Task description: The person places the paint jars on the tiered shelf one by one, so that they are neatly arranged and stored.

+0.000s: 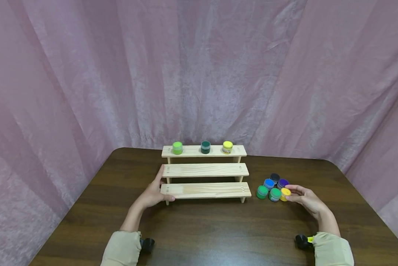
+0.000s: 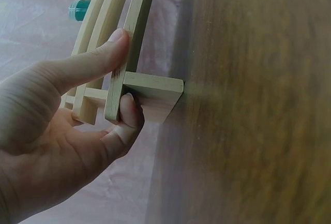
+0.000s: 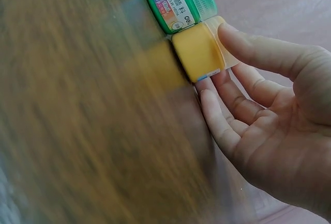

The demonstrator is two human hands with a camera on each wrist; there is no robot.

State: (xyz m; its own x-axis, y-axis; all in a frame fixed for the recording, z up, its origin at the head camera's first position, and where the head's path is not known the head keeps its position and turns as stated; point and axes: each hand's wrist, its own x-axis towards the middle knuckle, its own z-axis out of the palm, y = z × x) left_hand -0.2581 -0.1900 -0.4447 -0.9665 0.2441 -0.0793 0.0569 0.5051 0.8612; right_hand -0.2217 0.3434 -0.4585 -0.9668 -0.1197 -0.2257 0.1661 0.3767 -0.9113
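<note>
A three-tier wooden display rack (image 1: 205, 170) stands on the table. My left hand (image 1: 153, 192) grips its left end; in the left wrist view, the thumb (image 2: 106, 61) lies on the lowest shelf board and a fingertip curls beneath it. With my right hand (image 1: 303, 198) I pinch an orange-yellow paint jar (image 1: 285, 194) by its lid. The right wrist view shows that jar (image 3: 196, 53) with its base on the table, beside a green paint jar (image 3: 178, 5). On the top shelf sit light green (image 1: 177, 148), dark green (image 1: 205, 147) and yellow (image 1: 227, 147) jars.
Clustered near my right hand are green (image 1: 262, 192), another green (image 1: 275, 194), blue (image 1: 269, 184), black (image 1: 275, 178) and purple (image 1: 283, 183) jars. A pink curtain (image 1: 199, 74) hangs behind the brown table (image 1: 225, 236).
</note>
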